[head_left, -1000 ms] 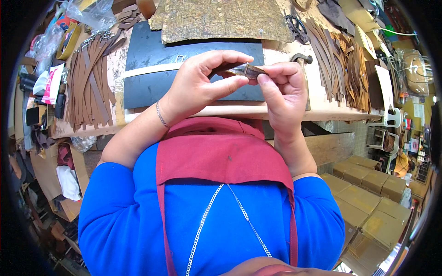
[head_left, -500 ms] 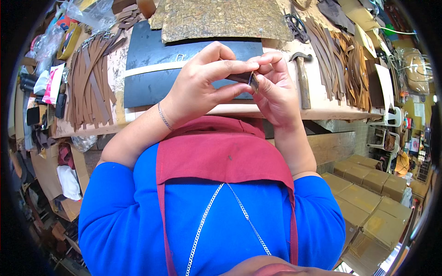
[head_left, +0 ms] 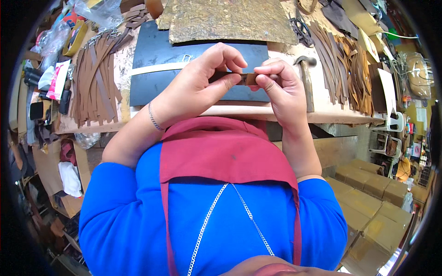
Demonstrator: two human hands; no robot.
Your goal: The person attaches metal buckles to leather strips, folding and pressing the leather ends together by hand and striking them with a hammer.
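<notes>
Between my two hands, above the workbench, is a short dark brown leather strip [head_left: 249, 79]. My left hand [head_left: 206, 76] pinches its left part between thumb and fingers, and a dark stretch of the strip runs back under those fingers. At the other end my right hand [head_left: 282, 85] grips the strip with thumb and forefinger. Below the hands lies a dark blue-black board [head_left: 154, 85] crossed by a white strap [head_left: 156, 68]. A small metal buckle [head_left: 186, 58] rests beside that strap. To the right of my right hand a hammer [head_left: 305, 76] lies on the bench.
Bundles of brown leather strips lie at the left [head_left: 94, 78] and right [head_left: 329, 64] of the bench. A rough mottled slab [head_left: 230, 20] covers the back middle, with black scissors [head_left: 300, 31] beside it. Cardboard boxes [head_left: 368, 211] stand on the floor at right.
My hands have moved slightly apart, and the strip now stretches straighter between them. My right thumb and fingers have shifted toward its right end.
</notes>
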